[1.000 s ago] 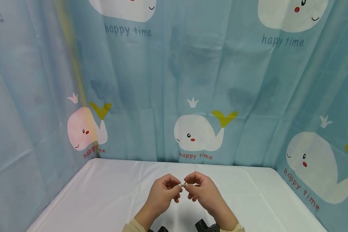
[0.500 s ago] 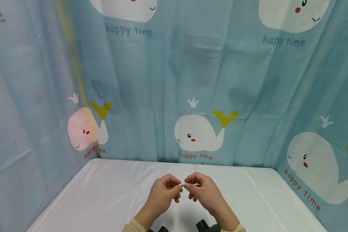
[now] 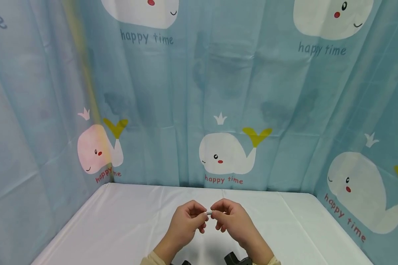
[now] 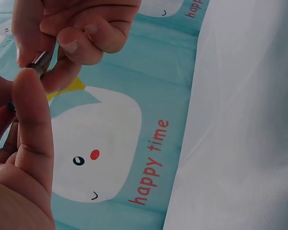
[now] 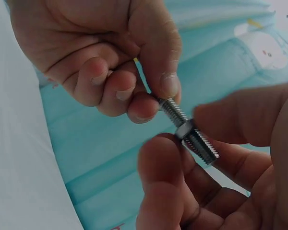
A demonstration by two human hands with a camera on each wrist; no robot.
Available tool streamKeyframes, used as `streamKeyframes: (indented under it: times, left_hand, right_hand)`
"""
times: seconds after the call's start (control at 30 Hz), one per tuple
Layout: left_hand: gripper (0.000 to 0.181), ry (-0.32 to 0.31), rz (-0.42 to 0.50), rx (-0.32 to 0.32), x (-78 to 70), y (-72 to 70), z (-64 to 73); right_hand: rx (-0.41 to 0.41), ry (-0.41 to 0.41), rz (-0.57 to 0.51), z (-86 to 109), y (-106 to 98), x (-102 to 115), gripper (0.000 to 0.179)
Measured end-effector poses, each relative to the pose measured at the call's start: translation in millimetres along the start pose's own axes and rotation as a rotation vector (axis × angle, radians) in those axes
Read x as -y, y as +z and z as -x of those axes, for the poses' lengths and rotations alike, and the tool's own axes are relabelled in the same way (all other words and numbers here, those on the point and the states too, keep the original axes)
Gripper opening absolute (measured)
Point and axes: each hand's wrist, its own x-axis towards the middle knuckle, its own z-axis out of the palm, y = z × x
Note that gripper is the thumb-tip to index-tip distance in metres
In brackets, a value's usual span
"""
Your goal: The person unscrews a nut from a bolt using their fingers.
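Observation:
A silver threaded bolt [image 5: 174,112] carries a hex nut [image 5: 185,129] partway along its length. My left hand [image 3: 185,223] pinches one end of the bolt between thumb and index finger, and its head, if it has one, is hidden there. On the other side, the thumb and index finger of my right hand [image 3: 233,220] pinch around the nut, with bare thread sticking out past it in the right wrist view. Both hands are held close together above the table. Only a short piece of the bolt [image 4: 42,61] shows in the left wrist view.
A white-covered table [image 3: 119,221] lies under the hands. Blue curtains [image 3: 159,92] printed with whales stand behind it and at both sides. A black device [image 3: 237,259] is at the right wrist.
The hands stay in almost the same place. My right fingertips have shifted slightly on the small hardware, and less of it shows beyond them in the head view.

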Motion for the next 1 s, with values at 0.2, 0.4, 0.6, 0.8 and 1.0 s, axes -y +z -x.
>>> streamKeyframes:
  times: [0.2, 0.4, 0.6, 0.8, 1.0]
  left_hand:
    - [0.008, -0.007, -0.001, 0.006, 1.3, 0.0, 1.3]
    - [0.008, -0.008, -0.003, 0.001, 1.2, 0.0, -0.2]
    - [0.007, -0.009, 0.013, -0.002, 0.0, 0.0, 0.6]
    - [0.01, -0.004, 0.003, -0.004, 0.3, -0.1, 0.3]
    - [0.01, 0.004, -0.013, -0.001, 1.7, 0.0, -1.0]
  right_hand:
    - [0.019, 0.035, -0.026, 0.1, -0.9, -2.5, 0.027]
    - [0.029, 0.038, -0.025, -1.0, -0.4, -2.8, 0.028]
    - [0.024, 0.017, -0.006, -0.2, -0.1, -0.5, 0.02]
    - [0.027, 0.029, -0.027, 0.8, -0.3, 1.2, 0.03]
    - [0.023, 0.021, -0.007, 0.0, -1.2, -1.0, 0.026]
